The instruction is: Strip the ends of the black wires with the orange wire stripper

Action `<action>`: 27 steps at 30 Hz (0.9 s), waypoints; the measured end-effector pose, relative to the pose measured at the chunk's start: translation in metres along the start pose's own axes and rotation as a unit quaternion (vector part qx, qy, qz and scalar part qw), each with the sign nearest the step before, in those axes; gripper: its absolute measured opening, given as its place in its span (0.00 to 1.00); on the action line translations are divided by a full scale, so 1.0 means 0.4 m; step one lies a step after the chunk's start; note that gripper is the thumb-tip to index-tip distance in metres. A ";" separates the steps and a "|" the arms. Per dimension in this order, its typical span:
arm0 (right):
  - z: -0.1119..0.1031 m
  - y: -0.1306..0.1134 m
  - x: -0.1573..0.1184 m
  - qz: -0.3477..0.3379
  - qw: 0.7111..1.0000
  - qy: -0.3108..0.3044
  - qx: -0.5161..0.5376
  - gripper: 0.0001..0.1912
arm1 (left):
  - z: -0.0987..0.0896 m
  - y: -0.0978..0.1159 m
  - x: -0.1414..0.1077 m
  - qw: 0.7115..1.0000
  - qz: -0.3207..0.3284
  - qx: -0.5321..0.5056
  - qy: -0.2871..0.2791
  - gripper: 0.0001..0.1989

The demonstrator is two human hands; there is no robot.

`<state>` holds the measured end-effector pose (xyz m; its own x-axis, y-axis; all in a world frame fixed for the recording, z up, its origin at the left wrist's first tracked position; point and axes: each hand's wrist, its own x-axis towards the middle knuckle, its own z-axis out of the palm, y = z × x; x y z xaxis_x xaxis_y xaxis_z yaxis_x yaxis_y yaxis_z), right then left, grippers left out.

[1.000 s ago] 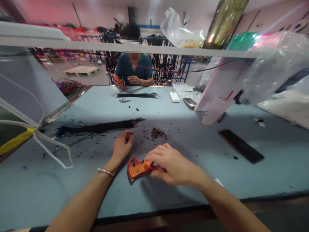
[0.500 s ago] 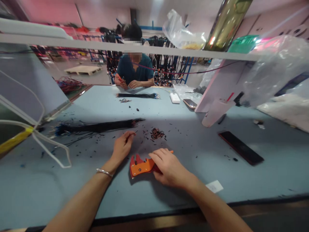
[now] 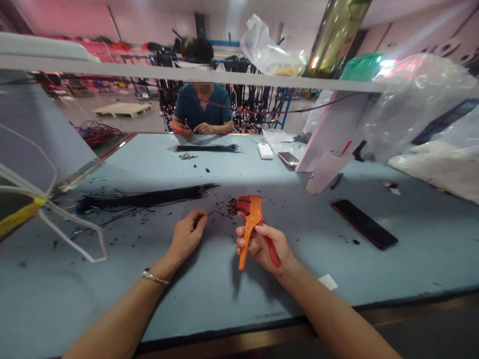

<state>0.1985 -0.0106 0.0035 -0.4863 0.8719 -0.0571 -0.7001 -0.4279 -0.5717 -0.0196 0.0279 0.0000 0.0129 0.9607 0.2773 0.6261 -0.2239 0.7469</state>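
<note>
Since half a second ago my right hand (image 3: 271, 244) has turned the orange-and-red wire stripper (image 3: 253, 217) round, so its head now points away from me instead of sideways; my left hand (image 3: 187, 234) has barely shifted. The stripper sits beyond the right end of the black wire bundle (image 3: 149, 197), raised above the tabletop (image 3: 209, 299); my right fingers are wrapped round its handles, which stand spread; my left finger and thumb pinch a thin dark wire (image 3: 211, 213), on the near side of the bundle; the two hands are apart, the wire's tip not touching the stripper. Just past the bundle's right end lies a heap of scraps (image 3: 231, 206); well to the bundle's right is a phone (image 3: 364, 224); beyond the bundle lies a smaller bundle (image 3: 207, 148), before a co-worker (image 3: 204, 107).

I judge a loose pinch could let the wire bend or slip; a crooked approach could nick it, or catch a fingertip; a low stripper could scatter the scraps. My left fingers hide most of the wire; the stripper's head covers some scraps; I can't make out how wide its jaws stand; my forearms are cut off below.
</note>
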 end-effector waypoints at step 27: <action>0.004 0.035 -0.019 0.099 0.975 -0.131 -0.149 0.21 | -0.005 0.037 -0.042 0.997 0.019 -0.057 0.048 0.14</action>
<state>0.1917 -0.0235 -0.0027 -0.7405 0.6721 -0.0014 -0.4155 -0.4594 -0.7850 -0.0121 0.0082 0.0075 -0.0431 0.9322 0.3595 0.5342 -0.2826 0.7968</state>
